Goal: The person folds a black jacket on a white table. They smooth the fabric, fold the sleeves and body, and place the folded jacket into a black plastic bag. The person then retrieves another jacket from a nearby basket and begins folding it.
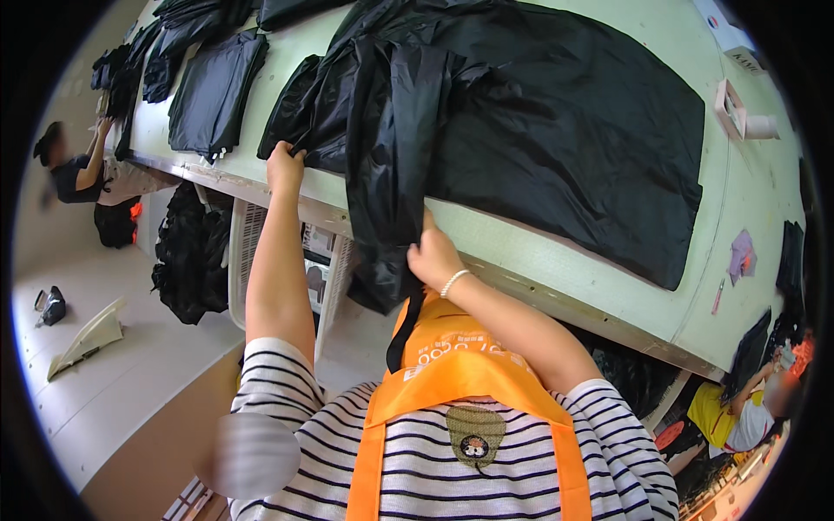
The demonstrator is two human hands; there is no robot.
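Black garment (565, 139): laid across the pale green desk (756, 178), its broad smooth part extending ahead of and to the right of both hands. Bunched, creased part lies to the left; from it a long narrow length, sleeve-like, drops over the near edge of the desk toward the wearer's body.

Left hand (284, 165): at the garment's near left corner, by the desk edge, thumb and fingers pinching the cloth. Arm reaching nearly straight.

Right hand (434, 256): lower and closer to the body, closed on the right-hand side of the hanging length, near its lower end. Some fingers hidden, so exact grip can't be told. Beaded bracelet (453, 282) at the wrist.

Hanging length falls between the two hands, next to the right, apart from the left. Its tip is just above the orange apron (460, 373).

Also on desk: folded black stack (215, 95), left of the garment; purple scrap (743, 258), well off to the right.
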